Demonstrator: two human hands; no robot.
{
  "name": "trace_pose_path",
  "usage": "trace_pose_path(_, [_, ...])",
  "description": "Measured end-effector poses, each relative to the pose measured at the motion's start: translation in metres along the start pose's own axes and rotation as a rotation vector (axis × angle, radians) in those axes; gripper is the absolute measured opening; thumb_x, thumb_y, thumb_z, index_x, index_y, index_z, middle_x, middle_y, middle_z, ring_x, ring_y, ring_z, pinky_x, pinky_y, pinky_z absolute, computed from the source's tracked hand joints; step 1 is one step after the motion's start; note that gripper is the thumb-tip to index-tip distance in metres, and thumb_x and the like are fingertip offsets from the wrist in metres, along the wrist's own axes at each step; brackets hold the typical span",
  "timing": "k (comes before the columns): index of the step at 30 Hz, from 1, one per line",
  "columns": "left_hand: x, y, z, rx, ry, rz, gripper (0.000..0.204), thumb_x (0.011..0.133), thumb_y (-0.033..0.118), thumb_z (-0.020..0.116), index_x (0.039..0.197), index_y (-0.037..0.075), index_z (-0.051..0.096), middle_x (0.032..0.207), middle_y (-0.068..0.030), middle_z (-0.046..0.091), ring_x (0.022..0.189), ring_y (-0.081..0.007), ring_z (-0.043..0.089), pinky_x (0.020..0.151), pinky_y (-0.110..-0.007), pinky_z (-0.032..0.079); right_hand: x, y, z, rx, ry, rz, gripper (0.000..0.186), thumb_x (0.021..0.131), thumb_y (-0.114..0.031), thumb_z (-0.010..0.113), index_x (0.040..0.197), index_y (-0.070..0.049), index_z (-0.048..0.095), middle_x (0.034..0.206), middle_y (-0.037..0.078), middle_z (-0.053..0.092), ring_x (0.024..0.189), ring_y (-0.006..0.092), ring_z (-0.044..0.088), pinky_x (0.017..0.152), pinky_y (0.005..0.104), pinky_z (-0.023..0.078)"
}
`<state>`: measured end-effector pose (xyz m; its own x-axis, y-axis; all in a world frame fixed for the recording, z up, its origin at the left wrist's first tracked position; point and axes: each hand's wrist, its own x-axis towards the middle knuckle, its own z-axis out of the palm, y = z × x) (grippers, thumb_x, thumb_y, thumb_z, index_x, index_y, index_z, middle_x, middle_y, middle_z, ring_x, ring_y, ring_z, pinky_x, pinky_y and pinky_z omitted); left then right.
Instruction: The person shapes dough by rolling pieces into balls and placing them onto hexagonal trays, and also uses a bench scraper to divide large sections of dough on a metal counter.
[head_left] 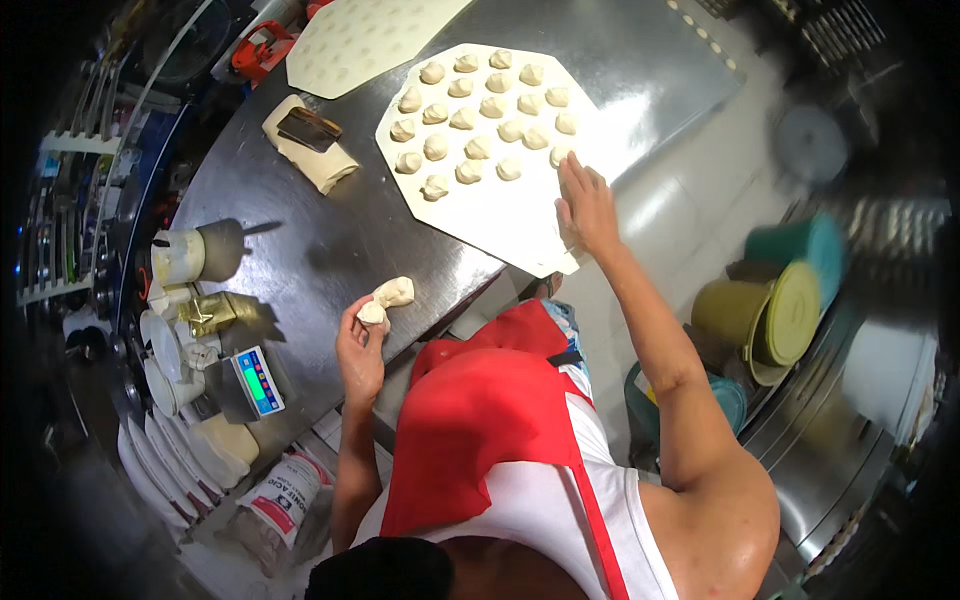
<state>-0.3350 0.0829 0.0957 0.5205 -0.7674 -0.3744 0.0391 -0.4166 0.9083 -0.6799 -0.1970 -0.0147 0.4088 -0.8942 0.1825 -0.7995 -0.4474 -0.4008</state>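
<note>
- Dough lump (pixel 388 298), pale and elongated, was held in the left hand (pixel 360 345) above the near edge of the bench (pixel 330 250); the fingers were closed round its lower end while the upper end stuck out free.
- Right hand (pixel 585 205) lay flat, fingers spread wide and holding nothing, on the near right part of a cream board (pixel 510 225), its fingertips just beside the nearest dough ball (pixel 560 155).
- Cream board, many-sided, rested on the steel bench with one corner overhanging the bench's near edge; it carried rows of small dough balls (pixel 470 115), set apart from one another, filling its far half.
- Second cream board (pixel 360 40), dimpled and bare, lay farther back on the bench.
- Dough slab (pixel 315 155), a long pale block, lay on the bench left of the filled board, with a dark bench scraper (pixel 308 128) resting on top of it.
- Digital scale (pixel 255 380), with a lit green display, stood at the left end of the bench, near stacked white bowls (pixel 165 355) and a white tub (pixel 180 255).
- Red apron (pixel 480 420) was worn over a white sleeveless shirt.
- Buckets (pixel 775 310), olive and teal, stood on the tiled floor to the right.
</note>
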Motion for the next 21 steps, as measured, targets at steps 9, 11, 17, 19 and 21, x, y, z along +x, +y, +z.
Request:
trace_pose_path(9, [0.039,0.025,0.012,0.011,-0.16,0.187,0.068,0.096,-0.011,0.067,0.158,0.006,0.048,0.113,-0.006,0.062,0.106,-0.0142,0.067,0.092,-0.029,0.059,0.035,-0.058,-0.017,0.657,0.077,0.517,0.018,0.102,-0.018,0.066,0.115,-0.007,0.071,0.107,0.016,0.075,0.091,0.0246,0.073,0.081,0.0398,0.056])
trace_pose_path(11, [0.052,0.031,0.021,0.014,-0.242,0.24,0.073,0.092,-0.013,0.068,0.159,0.005,0.045,0.114,-0.0064,0.062,0.103,-0.0146,0.068,0.092,-0.029,0.059,0.013,-0.112,-0.004,0.901,-0.081,0.421,0.028,0.107,-0.03,0.066,0.121,-0.006,0.072,0.105,0.012,0.076,0.089,0.0213,0.071,0.08,0.0369,0.056])
trace_pose_path(17, [0.077,0.025,0.014,0.118,-0.347,0.638,0.052,0.098,-0.004,0.067,0.148,0.003,0.054,0.118,-0.0121,0.065,0.099,-0.0255,0.072,0.092,-0.037,0.059,-0.013,-0.283,-0.036,0.84,-0.261,0.051,0.029,0.099,-0.017,0.074,0.125,-0.007,0.069,0.11,0.01,0.073,0.097,0.017,0.067,0.088,0.0359,0.057])
trace_pose_path(19, [0.082,0.018,0.003,0.294,-0.269,0.762,0.032,0.104,0.009,0.063,0.135,0.002,0.06,0.112,-0.0137,0.07,0.093,-0.0312,0.073,0.088,-0.044,0.058,-0.003,-0.297,-0.05,0.943,-0.245,0.173,0.021,0.101,-0.016,0.073,0.116,-0.002,0.068,0.094,0.009,0.072,0.088,0.0165,0.068,0.082,0.0361,0.057])
trace_pose_path(21, [0.088,0.018,-0.008,0.297,-0.738,0.34,0.027,0.107,0.022,0.059,0.121,-0.001,0.063,0.102,-0.02,0.073,0.095,-0.0393,0.073,0.086,-0.048,0.056,0.0,-0.293,-0.05,0.994,-0.122,0.231,0.027,0.102,-0.027,0.074,0.107,-0.001,0.069,0.085,0.009,0.071,0.081,0.0171,0.066,0.077,0.0353,0.055])
